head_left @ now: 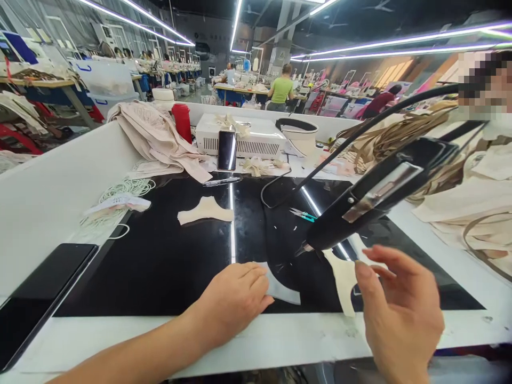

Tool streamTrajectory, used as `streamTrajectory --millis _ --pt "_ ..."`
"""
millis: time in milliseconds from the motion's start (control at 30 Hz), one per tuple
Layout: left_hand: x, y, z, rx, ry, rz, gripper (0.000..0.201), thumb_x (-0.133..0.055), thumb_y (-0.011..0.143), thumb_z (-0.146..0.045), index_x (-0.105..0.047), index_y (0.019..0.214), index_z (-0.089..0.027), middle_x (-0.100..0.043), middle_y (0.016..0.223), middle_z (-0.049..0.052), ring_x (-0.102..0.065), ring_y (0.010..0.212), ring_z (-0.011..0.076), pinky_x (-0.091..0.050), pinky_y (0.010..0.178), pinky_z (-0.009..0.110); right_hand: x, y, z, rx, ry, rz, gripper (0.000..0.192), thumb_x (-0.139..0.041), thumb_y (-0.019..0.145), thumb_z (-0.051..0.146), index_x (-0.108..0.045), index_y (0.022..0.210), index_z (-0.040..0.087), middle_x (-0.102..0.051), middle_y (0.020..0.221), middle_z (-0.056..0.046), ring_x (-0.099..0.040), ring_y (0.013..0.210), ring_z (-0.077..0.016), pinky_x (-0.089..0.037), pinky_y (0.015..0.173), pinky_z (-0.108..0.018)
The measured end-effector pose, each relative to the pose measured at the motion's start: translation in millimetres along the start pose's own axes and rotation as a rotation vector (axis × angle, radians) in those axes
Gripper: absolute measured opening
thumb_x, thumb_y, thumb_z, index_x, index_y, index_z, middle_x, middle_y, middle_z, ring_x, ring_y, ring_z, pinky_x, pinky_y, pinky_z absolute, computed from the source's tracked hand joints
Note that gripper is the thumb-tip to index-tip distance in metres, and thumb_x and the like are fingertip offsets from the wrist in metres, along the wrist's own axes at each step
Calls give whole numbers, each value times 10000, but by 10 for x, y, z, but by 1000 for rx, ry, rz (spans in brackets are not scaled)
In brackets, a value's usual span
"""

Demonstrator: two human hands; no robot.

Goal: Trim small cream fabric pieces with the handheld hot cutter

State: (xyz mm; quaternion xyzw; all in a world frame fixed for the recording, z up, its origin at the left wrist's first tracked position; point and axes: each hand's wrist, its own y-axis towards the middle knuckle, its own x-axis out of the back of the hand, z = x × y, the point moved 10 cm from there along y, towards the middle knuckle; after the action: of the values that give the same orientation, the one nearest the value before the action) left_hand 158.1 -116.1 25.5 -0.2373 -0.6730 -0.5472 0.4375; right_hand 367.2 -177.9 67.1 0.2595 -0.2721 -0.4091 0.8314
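Cream fabric (344, 280) lies just left of the right hand (400, 312), whose thumb and fingers stand partly bent; whether they hold its edge, I cannot tell. Palm down over the black surface (152, 266), the left hand (240, 296) covers one end of a pale grey curved piece (284, 293), fingers together, gripping or merely pressing unclear. Beyond that hand lies another cream piece (206, 212).

Long white tube lights (236, 25) under dark ceiling (404, 15); worktables (248, 92) behind; pale pillar (279, 45).

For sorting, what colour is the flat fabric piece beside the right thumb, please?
Cream fabric piece; head view.
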Motion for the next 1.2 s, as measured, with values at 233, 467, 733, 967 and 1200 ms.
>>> streamTrajectory --millis 233,467,733,967,1200 --pt "-49 -37 -17 -13 22 -2 292 -488 1062 -339 -648 967 -114 -742 1073 75 -705 1060 204 -594 822 320 -539 587 83 -126 568 192 775 -881 640 601 -601 1321 358 -680 1180 -59 -658 1116 -295 -566 905 -484" --pt "-56 -42 -72 -39 77 -18 258 -588 1017 -354 -648 889 -138 -747 1088 83 -706 1039 213 -576 773 314 -768 599 383 -79 594 183 446 -861 739 423 -651 1109 289 -708 989 -18 -690 783 -196 -613 695 -377" --pt "-62 -46 -62 -21 69 -26 247 -630 993 -369 -645 913 -136 -746 1084 80 -699 1033 210 -558 775 317 -1028 376 597 -81 665 116 434 -767 860 300 -582 1253 288 -655 875 32 -629 651 -134 -569 615 -326" --pt "-48 -34 -73 -19 48 -25 234 -645 983 -354 -652 952 -123 -741 1123 87 -692 1050 214 -562 759 321 -1124 261 563 -76 767 133 421 -747 855 318 -573 1236 275 -647 860 33 -618 644 -134 -566 575 -318" --pt "-45 -35 -86 -24 74 8 231 -606 1009 -346 -645 923 -136 -741 1143 88 -689 1069 213 -550 758 317 -1146 241 522 -61 746 117 428 -742 853 309 -563 1241 281 -647 853 39 -618 623 -134 -553 569 -322"
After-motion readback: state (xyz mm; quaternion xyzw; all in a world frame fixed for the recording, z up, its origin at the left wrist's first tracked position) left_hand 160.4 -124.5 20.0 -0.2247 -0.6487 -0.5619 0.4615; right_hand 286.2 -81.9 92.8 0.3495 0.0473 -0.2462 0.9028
